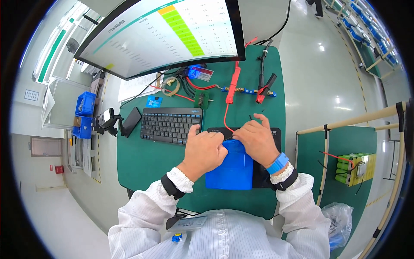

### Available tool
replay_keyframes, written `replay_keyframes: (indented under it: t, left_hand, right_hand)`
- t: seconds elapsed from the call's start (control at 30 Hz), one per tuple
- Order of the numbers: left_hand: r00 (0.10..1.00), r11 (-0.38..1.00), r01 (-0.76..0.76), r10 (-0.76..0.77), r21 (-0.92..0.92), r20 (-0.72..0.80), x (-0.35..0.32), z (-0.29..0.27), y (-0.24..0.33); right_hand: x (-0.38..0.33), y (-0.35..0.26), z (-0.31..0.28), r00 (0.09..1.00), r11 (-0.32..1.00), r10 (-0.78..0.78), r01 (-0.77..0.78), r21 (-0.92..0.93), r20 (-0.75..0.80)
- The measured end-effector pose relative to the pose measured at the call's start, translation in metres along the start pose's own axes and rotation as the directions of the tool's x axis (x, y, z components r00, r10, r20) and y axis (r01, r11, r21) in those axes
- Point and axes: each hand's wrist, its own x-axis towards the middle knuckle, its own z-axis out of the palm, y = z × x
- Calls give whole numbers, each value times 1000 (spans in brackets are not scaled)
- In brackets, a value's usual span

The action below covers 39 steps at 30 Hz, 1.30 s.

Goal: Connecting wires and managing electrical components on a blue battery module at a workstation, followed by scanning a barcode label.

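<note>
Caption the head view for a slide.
Left hand and right hand at the far edge of a blue pack, near a keyboard.

Pale floor (307,82) (glossy), distant rack (378,70)

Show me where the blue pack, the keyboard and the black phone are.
Blue pack (232,169): head view, on its upward face.
Keyboard (170,125): head view, middle of its keys.
Black phone (131,122): head view, middle of its dark face.

Numbers (148,28) on monitor (129,47), lettering (194,111) on keyboard (169,125)
</note>
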Motion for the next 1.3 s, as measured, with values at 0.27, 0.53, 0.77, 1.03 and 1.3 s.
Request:
replay_keyframes:
  t: [0.27,0.53,0.77,1.03,1.3]
  left_hand:
    - [977,899,211,-191,-384,90,-3,-4,5]
    - [861,686,476,-236,-551,451,-10,-25,-10]
    - [856,567,507,-244,-649,456,-5,-24,-4]
    - [834,538,538,-224,-649,505,-4,-20,-6]
    - [774,555,610,-264,-566,576,11,-12,4]
  right_hand:
    - [1,-4,-4,1000,997,14,-15,73,15]
    - [-5,-2,0,996,982,83,-85,166,18]
    - [-5,-3,-1,993,968,115,-120,222,35]
    - [-4,-4,-3,985,938,160,-171,300,62]
    - [-4,-9,1,997,985,69,-72,156,24]
